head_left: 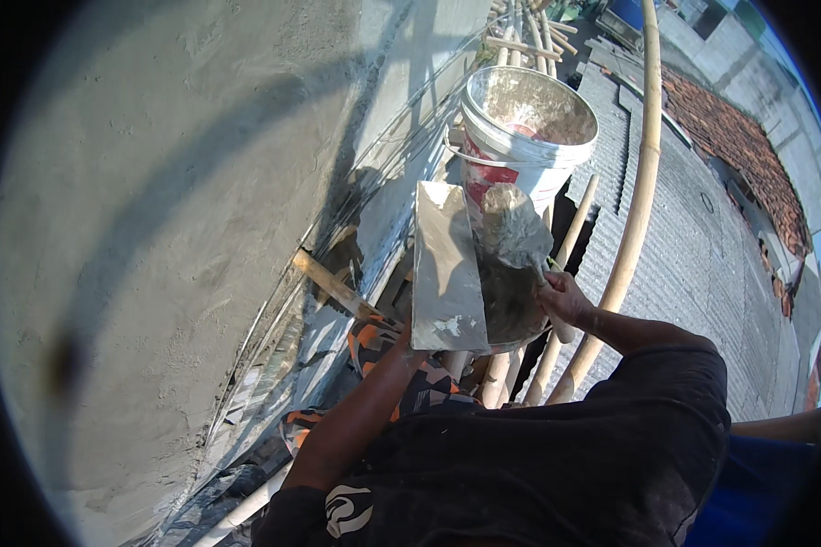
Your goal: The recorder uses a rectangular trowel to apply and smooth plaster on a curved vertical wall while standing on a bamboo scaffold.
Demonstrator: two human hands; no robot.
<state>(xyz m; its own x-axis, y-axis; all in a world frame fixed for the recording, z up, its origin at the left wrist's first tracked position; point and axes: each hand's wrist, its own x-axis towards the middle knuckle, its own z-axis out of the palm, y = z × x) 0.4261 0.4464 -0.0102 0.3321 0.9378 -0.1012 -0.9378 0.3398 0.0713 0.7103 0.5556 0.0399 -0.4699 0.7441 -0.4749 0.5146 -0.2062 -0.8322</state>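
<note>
Grasping the trowel (513, 228) with your right hand (561, 299), you have your fingers curled round its handle, while its blade, coated in wet grey mortar, points up and away from you. The blade is just beside the right edge of the flat grey board (449, 269); whether the two touch, you cannot tell from this angle.

Your left hand (410, 345) is at the board's near left corner, mostly hidden beneath it, so I cannot tell how its fingers are set. The board lies lengthwise in front of you, its long sides running away from your body, with a film of mortar and a few paler patches across its face.

Below the trowel and to the right of the board sits a dark round basin (525, 337), partly covered by both. Just beyond them stands a white bucket (531, 169) with a red patch on its side, its mouth open and its inner wall crusted with dried mortar.

On your left rises a grey plastered wall (182, 228), crossed by a broad curved shadow. A short wooden piece (333, 284) slants between the wall and your patterned trousers (371, 343). To your right, a long bamboo pole (637, 201) runs past the bucket, with a corrugated roof (693, 273) beyond it.
</note>
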